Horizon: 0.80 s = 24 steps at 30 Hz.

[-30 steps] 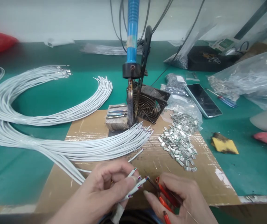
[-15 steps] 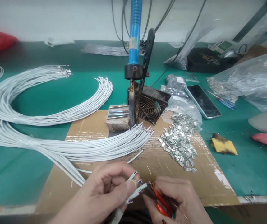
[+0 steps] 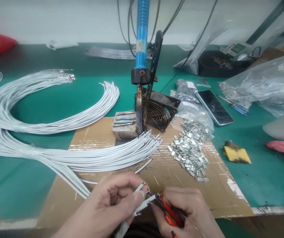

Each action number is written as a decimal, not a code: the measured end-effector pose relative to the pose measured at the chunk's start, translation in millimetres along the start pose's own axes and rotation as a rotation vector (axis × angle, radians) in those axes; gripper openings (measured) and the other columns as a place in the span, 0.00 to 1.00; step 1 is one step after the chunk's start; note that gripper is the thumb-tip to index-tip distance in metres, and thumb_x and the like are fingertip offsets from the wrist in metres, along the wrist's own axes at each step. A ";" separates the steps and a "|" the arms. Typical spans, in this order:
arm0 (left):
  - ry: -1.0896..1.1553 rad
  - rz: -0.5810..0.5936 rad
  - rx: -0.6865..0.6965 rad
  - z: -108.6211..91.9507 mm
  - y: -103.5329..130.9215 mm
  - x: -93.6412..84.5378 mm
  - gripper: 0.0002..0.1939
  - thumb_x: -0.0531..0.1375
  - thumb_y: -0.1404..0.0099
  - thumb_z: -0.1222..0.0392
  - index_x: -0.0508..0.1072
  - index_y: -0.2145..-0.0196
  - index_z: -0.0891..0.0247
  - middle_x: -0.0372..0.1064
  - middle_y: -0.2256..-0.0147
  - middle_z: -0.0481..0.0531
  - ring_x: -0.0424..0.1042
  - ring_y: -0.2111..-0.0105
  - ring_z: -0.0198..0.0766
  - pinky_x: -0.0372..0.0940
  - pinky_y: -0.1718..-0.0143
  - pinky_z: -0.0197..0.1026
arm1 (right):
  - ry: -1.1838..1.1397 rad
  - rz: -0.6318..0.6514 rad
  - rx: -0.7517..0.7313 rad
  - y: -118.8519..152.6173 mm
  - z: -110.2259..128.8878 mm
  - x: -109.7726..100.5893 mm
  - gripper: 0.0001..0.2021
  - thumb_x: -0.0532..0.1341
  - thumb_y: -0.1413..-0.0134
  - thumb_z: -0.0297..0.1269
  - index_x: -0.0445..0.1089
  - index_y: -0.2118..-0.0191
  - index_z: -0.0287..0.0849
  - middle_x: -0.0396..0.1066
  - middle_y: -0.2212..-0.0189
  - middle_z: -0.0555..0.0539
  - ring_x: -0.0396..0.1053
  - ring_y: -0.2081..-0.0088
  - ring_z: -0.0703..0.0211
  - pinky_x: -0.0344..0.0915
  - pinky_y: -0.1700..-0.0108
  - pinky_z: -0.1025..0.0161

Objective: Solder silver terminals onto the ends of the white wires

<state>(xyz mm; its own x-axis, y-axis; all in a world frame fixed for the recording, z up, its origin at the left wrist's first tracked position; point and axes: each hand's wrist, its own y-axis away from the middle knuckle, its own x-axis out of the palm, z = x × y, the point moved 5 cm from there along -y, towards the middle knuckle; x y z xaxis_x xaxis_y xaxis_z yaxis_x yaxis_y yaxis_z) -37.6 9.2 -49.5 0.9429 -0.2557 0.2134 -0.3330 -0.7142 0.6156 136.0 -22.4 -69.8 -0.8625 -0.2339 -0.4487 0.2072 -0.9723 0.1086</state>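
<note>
- At the left, white cable bundles (image 3: 64, 128) curve across the bench (image 3: 5, 178); the nearest one's free ends point right, close behind the hands.
- The left hand (image 3: 117, 201) is closed, pinching several white cable ends (image 3: 146, 202) between thumb and fingers.
- These cable ends jut just past the left thumb, fanned slightly, pointing right and away from the person; their long axes slant from lower left to upper right, with coloured wires at the tips.
- The orange-handled tool (image 3: 172, 213) leans the other way, its dark tip aimed up and left at the cable ends; whether it touches them I cannot tell.
- The right hand (image 3: 188, 205) is curled around that tool, gripping it.
- Beyond the right hand, small metal connectors (image 3: 191, 155) lie heaped on the cardboard (image 3: 218, 188), against a clear plastic bag (image 3: 202, 114).
- Farther back, a standing clear bag (image 3: 207, 39) has grey pieces gathered at its bottom.
- At the far right, a large clear bag (image 3: 268, 76) holds small metallic pieces toward its left end.
</note>
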 end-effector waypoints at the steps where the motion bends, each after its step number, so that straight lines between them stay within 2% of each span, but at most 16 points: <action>1: 0.002 -0.007 0.000 -0.1 0.2 0.0 0.26 0.76 0.47 0.34 0.83 0.65 0.60 0.67 0.76 0.42 0.60 0.76 0.27 0.52 0.78 0.30 | 0.004 -0.004 -0.005 -0.1 -0.1 0.1 0.18 0.58 0.50 0.27 0.45 0.77 0.45 0.49 0.79 0.58 0.48 0.78 0.69 0.41 0.75 0.65; 7: 0.011 -0.017 0.001 -0.4 -0.8 -0.1 0.26 0.76 0.48 0.35 0.83 0.66 0.60 0.68 0.77 0.41 0.61 0.77 0.27 0.53 0.80 0.29 | 0.025 -0.043 -0.049 0.5 -1.8 -0.4 0.17 0.58 0.49 0.26 0.45 0.76 0.45 0.48 0.79 0.58 0.48 0.78 0.70 0.42 0.75 0.66; 10: -0.012 -0.016 -0.003 -0.4 -1.5 -0.5 0.26 0.76 0.47 0.34 0.83 0.65 0.60 0.66 0.78 0.40 0.58 0.79 0.26 0.53 0.81 0.28 | 0.040 -0.071 -0.076 2.0 -2.1 0.0 0.18 0.58 0.48 0.27 0.44 0.76 0.45 0.48 0.80 0.58 0.48 0.78 0.70 0.42 0.76 0.66; 13: -0.044 -0.023 -0.007 0.8 -1.9 -1.7 0.26 0.75 0.46 0.33 0.83 0.64 0.59 0.64 0.80 0.39 0.55 0.81 0.25 0.53 0.82 0.29 | 0.068 -0.115 -0.105 2.9 -0.6 1.3 0.18 0.58 0.46 0.27 0.44 0.75 0.45 0.47 0.79 0.58 0.47 0.78 0.70 0.42 0.75 0.65; 16: -0.044 -0.052 -0.001 2.7 -2.0 -4.0 0.27 0.75 0.47 0.33 0.82 0.63 0.59 0.66 0.79 0.39 0.56 0.81 0.26 0.53 0.82 0.29 | 0.098 -0.172 -0.126 3.4 2.4 2.9 0.18 0.57 0.44 0.28 0.43 0.74 0.45 0.45 0.79 0.58 0.46 0.78 0.69 0.41 0.75 0.65; 21: -0.048 -0.012 0.018 2.4 -3.2 -1.4 0.27 0.74 0.46 0.33 0.84 0.63 0.59 0.63 0.80 0.40 0.55 0.80 0.28 0.52 0.82 0.30 | 0.144 -0.300 -0.118 6.7 5.5 -1.2 0.20 0.56 0.38 0.28 0.40 0.73 0.46 0.42 0.78 0.57 0.44 0.77 0.68 0.41 0.74 0.63; 24: -0.044 0.040 0.025 -0.2 -4.5 0.9 0.26 0.73 0.44 0.33 0.84 0.63 0.59 0.63 0.80 0.40 0.53 0.81 0.26 0.47 0.82 0.29 | 0.180 -0.362 -0.080 8.0 1.9 -8.3 0.21 0.57 0.34 0.31 0.41 0.73 0.46 0.43 0.78 0.57 0.45 0.77 0.67 0.43 0.75 0.64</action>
<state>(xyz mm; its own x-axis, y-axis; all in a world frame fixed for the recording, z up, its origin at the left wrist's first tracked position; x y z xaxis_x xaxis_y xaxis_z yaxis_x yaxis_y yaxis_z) -35.3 12.3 -52.0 0.9278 -0.3129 0.2033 -0.3712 -0.7186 0.5880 144.0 -28.2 -63.5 -0.7934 0.1341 -0.5937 -0.0540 -0.9871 -0.1509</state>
